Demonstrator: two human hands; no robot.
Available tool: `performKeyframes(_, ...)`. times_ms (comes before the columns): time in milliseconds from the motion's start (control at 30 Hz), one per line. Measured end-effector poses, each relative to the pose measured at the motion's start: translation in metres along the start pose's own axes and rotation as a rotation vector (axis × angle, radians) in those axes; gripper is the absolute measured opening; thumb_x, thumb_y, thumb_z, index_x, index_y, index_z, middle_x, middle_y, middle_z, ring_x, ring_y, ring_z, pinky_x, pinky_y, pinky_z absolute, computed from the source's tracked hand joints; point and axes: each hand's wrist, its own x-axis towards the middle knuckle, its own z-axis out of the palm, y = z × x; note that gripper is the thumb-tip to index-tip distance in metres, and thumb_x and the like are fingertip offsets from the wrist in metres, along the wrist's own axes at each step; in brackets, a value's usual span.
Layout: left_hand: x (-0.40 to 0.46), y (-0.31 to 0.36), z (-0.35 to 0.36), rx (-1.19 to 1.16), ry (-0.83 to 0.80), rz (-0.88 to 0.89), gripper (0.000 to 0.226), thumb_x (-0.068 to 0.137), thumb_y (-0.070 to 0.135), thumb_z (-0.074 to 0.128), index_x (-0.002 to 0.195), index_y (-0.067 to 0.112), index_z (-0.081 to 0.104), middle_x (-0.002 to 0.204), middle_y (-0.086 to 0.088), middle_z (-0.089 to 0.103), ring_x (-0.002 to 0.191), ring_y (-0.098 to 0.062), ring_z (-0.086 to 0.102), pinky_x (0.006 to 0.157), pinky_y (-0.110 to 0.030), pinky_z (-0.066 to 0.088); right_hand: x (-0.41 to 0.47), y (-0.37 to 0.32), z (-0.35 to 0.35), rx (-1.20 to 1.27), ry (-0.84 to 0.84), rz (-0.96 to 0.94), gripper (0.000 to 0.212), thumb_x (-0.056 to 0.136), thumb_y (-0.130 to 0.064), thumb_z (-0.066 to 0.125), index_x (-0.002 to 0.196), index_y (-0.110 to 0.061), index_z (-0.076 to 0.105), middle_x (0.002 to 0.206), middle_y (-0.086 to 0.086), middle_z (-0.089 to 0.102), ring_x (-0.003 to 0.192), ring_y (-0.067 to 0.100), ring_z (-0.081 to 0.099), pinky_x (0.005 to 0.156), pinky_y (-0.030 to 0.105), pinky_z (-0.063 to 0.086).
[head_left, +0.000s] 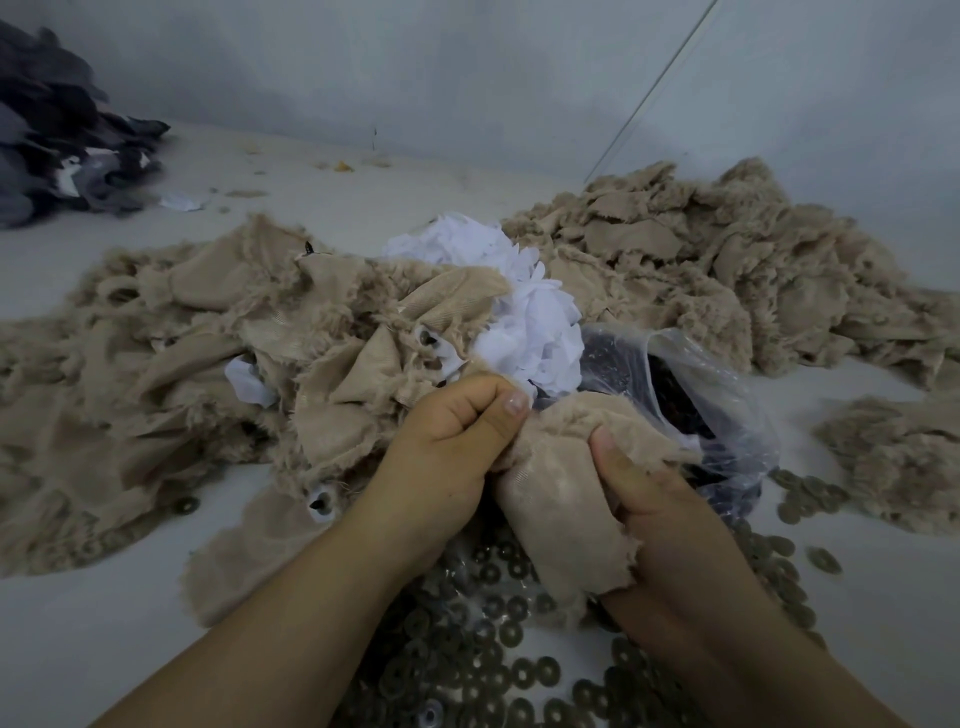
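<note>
Both hands hold one tan plush fabric piece (561, 499) above the table, fuzzy side up at its top. My left hand (457, 441) grips its upper left edge with curled fingers and the thumb pressed on top. My right hand (660, 509) grips its right side, thumb on the cloth. Under my hands lie several dark ring-shaped washers (498, 644). A clear plastic bag (691, 384) with dark small parts inside sits just behind the held piece.
A heap of tan plush pieces (197, 364) lies at left, some with fitted eyelets; another heap (717, 260) at back right, a smaller one (893, 457) at right. White cloth scraps (524, 317) sit between. Dark grey fabric (57, 135) is piled at far left.
</note>
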Motion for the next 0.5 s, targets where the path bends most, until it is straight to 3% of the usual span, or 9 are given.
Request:
performKeyframes(67, -0.0005, 0.0007, -0.0006, -0.016, -0.002, 0.006, 0.034, 0.092, 0.035, 0.054, 0.061, 0.022, 0.06, 0.062, 0.008, 0.053, 0.062, -0.005, 0.047, 0.06, -0.014, 0.041, 0.0003, 0.002, -0.0008, 0.003, -0.009, -0.011, 0.045, 0.089, -0.03, 0.057, 0.124, -0.003, 0.067, 0.123, 0.015, 0.07, 0.112, 0.031, 0.068, 0.092, 0.038, 0.058)
performKeyframes(167, -0.0028, 0.0003, 0.0003, 0.045, -0.054, 0.041, 0.034, 0.08, 0.042, 0.069, 0.066, 0.012, 0.059, 0.064, 0.005, 0.052, 0.062, -0.008, 0.046, 0.058, -0.018, 0.04, -0.0004, 0.005, -0.0018, -0.038, -0.02, -0.037, 0.033, 0.082, -0.024, 0.067, 0.107, -0.004, 0.076, 0.113, 0.019, 0.073, 0.104, 0.032, 0.072, 0.078, 0.034, 0.061)
performKeyframes(267, -0.0034, -0.0018, 0.0018, 0.162, -0.049, 0.077, 0.029, 0.077, 0.025, 0.075, 0.068, 0.005, 0.056, 0.064, 0.002, 0.049, 0.061, -0.011, 0.044, 0.056, -0.022, 0.038, -0.0004, 0.0057, -0.0002, -0.015, -0.023, -0.014, 0.035, 0.079, -0.013, 0.07, 0.111, 0.002, 0.072, 0.116, 0.023, 0.071, 0.106, 0.035, 0.07, 0.083, 0.041, 0.059)
performKeyframes(367, -0.0027, 0.0004, -0.0006, 0.207, -0.055, 0.129, 0.017, 0.076, 0.012, 0.071, 0.069, 0.004, 0.058, 0.067, 0.002, 0.049, 0.063, -0.013, 0.044, 0.059, -0.024, 0.038, -0.0012, 0.0013, -0.0024, 0.062, -0.062, 0.04, 0.056, 0.078, -0.029, 0.076, 0.122, 0.003, 0.064, 0.124, 0.023, 0.066, 0.116, 0.034, 0.064, 0.097, 0.047, 0.05)
performKeyframes(433, -0.003, 0.0021, -0.0035, 0.241, -0.08, 0.154, 0.009, 0.072, 0.002, 0.067, 0.07, 0.005, 0.059, 0.07, -0.005, 0.053, 0.065, -0.022, 0.048, 0.06, -0.03, 0.04, -0.0002, 0.0013, -0.0056, 0.037, -0.049, 0.072, 0.058, 0.088, -0.043, 0.066, 0.126, 0.0, 0.063, 0.124, 0.023, 0.066, 0.117, 0.035, 0.064, 0.096, 0.047, 0.051)
performKeyframes(500, -0.0038, 0.0027, -0.0048, 0.208, -0.09, 0.114, 0.004, 0.07, 0.001, 0.06, 0.069, 0.002, 0.057, 0.067, -0.006, 0.053, 0.061, -0.02, 0.047, 0.057, -0.026, 0.038, 0.0029, 0.0047, -0.0092, 0.042, 0.012, 0.038, 0.051, 0.085, -0.035, 0.064, 0.122, 0.0, 0.067, 0.118, 0.024, 0.07, 0.11, 0.036, 0.068, 0.087, 0.045, 0.059)
